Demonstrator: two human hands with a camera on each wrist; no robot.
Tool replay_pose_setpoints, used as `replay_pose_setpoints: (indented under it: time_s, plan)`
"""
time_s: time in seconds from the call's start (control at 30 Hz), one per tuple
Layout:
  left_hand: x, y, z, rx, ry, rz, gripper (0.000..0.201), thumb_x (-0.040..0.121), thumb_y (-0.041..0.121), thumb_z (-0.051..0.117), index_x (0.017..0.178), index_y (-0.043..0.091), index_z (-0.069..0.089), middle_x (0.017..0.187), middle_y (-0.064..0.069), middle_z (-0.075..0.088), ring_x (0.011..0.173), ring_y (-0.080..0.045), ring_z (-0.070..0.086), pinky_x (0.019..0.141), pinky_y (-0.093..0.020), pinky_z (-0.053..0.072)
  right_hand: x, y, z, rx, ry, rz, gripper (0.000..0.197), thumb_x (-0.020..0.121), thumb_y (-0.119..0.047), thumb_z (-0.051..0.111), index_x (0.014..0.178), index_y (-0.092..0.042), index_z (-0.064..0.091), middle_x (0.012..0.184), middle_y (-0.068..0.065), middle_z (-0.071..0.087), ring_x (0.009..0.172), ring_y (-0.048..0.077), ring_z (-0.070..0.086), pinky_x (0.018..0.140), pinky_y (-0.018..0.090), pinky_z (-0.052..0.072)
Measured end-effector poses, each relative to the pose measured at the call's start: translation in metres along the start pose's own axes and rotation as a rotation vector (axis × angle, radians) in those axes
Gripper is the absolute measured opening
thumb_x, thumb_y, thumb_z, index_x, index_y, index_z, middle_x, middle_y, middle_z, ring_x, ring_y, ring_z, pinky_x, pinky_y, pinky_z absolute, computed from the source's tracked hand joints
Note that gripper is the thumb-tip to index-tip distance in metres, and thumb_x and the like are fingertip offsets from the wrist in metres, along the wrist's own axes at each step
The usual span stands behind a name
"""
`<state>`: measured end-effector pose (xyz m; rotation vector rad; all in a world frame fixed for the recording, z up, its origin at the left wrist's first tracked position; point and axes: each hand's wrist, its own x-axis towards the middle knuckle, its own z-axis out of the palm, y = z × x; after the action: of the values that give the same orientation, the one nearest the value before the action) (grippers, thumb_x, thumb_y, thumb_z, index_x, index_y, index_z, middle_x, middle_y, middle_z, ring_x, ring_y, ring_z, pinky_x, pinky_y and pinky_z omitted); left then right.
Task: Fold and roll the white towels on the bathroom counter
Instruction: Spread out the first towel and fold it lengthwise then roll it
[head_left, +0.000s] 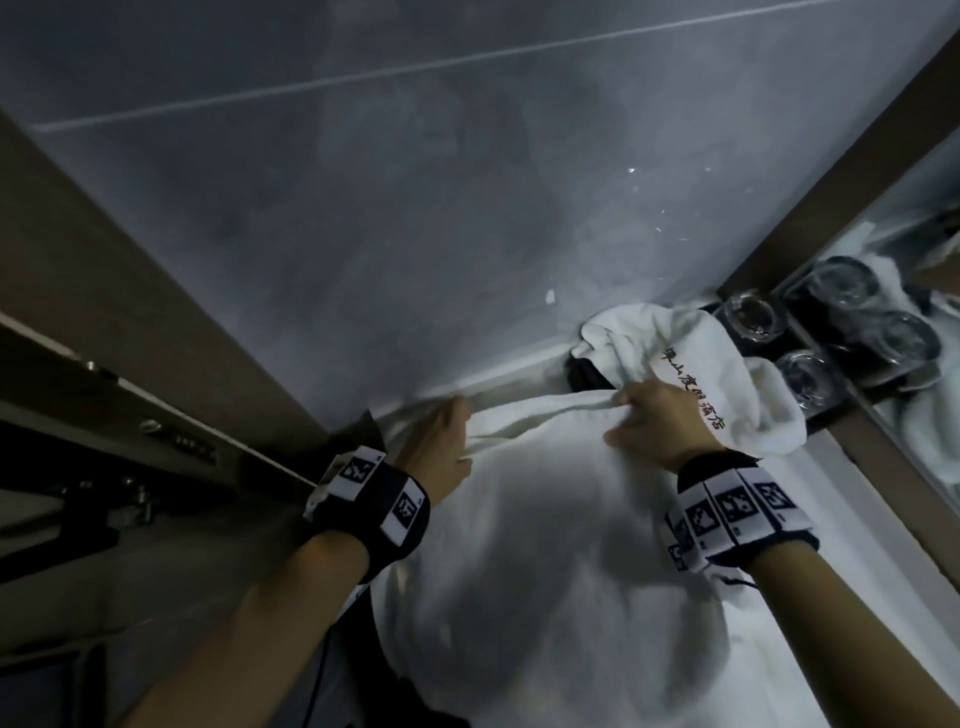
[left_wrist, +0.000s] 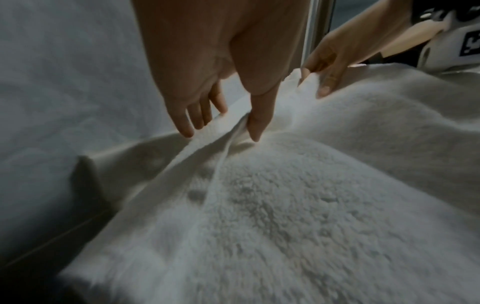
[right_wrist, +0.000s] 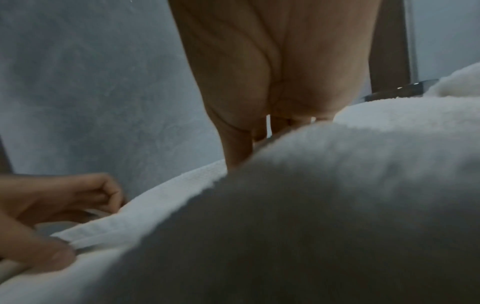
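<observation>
Your left hand (head_left: 441, 447) and right hand (head_left: 657, 421) each pinch the far hem of the large white fluffy terry towel (head_left: 545, 571) spread over the worktop against the grey tiled wall (head_left: 415, 182). Just beyond your right hand lies a second crumpled white towel with black lettering (head_left: 691, 364), beside upturned clear drinking glasses (head_left: 750, 314).

Both arms outstretched, left hand (head_left: 441, 441) and right hand (head_left: 655, 421) each in a pinching grip.

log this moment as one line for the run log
step: fold | left hand: pinches far edge of towel | right hand: pinches same edge | second towel: crumpled beside glasses
</observation>
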<state>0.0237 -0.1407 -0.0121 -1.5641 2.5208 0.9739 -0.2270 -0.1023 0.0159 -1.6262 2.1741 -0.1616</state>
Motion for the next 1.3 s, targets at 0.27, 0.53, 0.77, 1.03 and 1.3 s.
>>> replay_pose_setpoints:
  time_s: [0.27,0.53,0.77,1.03,1.3]
  plan:
    - [0.0,0.003,-0.002,-0.277,0.051,-0.017,0.042,0.093,0.021,0.049,0.131,0.008,0.035,0.125,-0.02,0.053,0.115,-0.033,0.052,0.092,-0.033,0.039,-0.033,-0.021,-0.02,0.366,0.185,-0.222,0.025,0.075,-0.021,0.075,0.075,-0.022,0.05,0.085,-0.005,0.059,0.084,0.014,0.057,0.072,0.022,0.037]
    - [-0.039,-0.001,-0.011,-0.513,0.029,0.071,0.025,0.085,0.042,0.058,0.105,0.027,0.059,0.099,0.018,0.053,0.094,0.004,0.046,0.082,-0.012,0.036,-0.075,-0.034,-0.034,0.398,0.402,-0.175,0.025,0.078,-0.031,0.07,0.079,-0.02,0.048,0.076,-0.013,0.051,0.062,-0.008,0.039,0.058,0.021,0.03]
    - [-0.082,-0.013,-0.038,-0.257,-0.216,0.083,0.031,0.08,0.031,0.069,0.106,0.015,0.062,0.111,-0.006,0.066,0.103,-0.018,0.06,0.09,-0.031,0.047,-0.107,-0.048,-0.038,0.351,0.5,-0.193,0.025,0.079,-0.027,0.07,0.08,-0.014,0.049,0.074,0.009,0.059,0.075,0.032,0.054,0.073,0.046,0.044]
    - [-0.145,-0.043,-0.044,-0.32,-0.065,-0.014,0.033,0.089,0.022,0.057,0.119,0.009,0.053,0.117,-0.002,0.058,0.111,-0.019,0.054,0.086,-0.02,0.036,-0.132,-0.052,-0.034,0.323,0.586,-0.06,0.024,0.074,-0.018,0.074,0.081,-0.005,0.055,0.075,0.014,0.059,0.08,0.035,0.058,0.077,0.043,0.043]
    - [-0.175,-0.006,-0.041,-0.146,0.204,0.172,0.021,0.09,0.031,0.05,0.108,0.019,0.052,0.103,-0.013,0.065,0.097,-0.033,0.061,0.076,-0.031,0.045,-0.167,-0.112,-0.004,0.022,0.134,-0.366,0.101,0.05,-0.035,0.088,0.135,-0.013,0.039,0.134,0.007,0.045,0.13,0.023,0.035,0.106,0.037,0.02]
